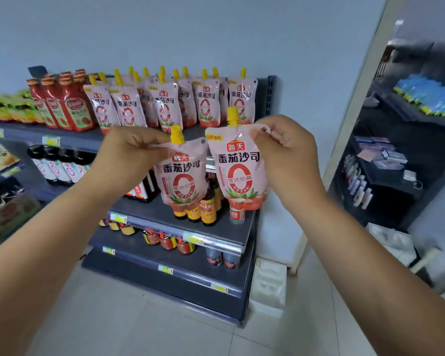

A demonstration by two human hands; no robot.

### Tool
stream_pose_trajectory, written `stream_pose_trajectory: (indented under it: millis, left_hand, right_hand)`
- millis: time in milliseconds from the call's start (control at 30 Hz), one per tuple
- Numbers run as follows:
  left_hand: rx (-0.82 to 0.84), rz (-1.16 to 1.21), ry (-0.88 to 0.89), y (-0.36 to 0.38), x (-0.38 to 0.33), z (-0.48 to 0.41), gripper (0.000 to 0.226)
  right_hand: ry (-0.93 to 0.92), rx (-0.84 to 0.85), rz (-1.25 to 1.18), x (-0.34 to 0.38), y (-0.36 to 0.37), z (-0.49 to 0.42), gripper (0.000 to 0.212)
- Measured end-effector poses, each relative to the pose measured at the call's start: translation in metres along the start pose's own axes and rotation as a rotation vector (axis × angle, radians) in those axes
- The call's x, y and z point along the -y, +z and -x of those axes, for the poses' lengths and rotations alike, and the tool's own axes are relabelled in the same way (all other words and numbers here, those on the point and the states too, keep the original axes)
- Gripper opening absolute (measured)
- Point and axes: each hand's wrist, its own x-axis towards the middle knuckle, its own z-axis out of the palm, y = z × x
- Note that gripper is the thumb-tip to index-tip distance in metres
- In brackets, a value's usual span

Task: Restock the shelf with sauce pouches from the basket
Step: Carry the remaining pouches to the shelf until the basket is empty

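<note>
My left hand [132, 147] pinches the top left corner of a pink tomato sauce pouch [183, 176] with a yellow cap. My right hand [284, 147] pinches the top right corner of a second, like pouch [240, 173]. Both pouches hang upright side by side in front of the dark shelf unit, just below its top shelf [88, 140]. Several of the same pouches [165, 104] stand in rows on that top shelf. The basket is out of view.
Red ketchup bottles [62, 104] stand left of the pouches on the top shelf. Lower shelves hold dark sauce bottles [208, 206] and jars. The shelf's right end [267, 98] meets a white wall. Another dark rack [396, 150] stands at the right. Tiled floor lies below.
</note>
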Motion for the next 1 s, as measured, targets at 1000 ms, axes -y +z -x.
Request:
stream_pose_trajectory:
  millis: [1000]
  left_hand:
    - [0.224,-0.227,0.215,-0.043,0.187,-0.287,0.016]
  right_hand:
    - [-0.066,-0.370,0.094,-0.072,0.154,-0.203,0.014]
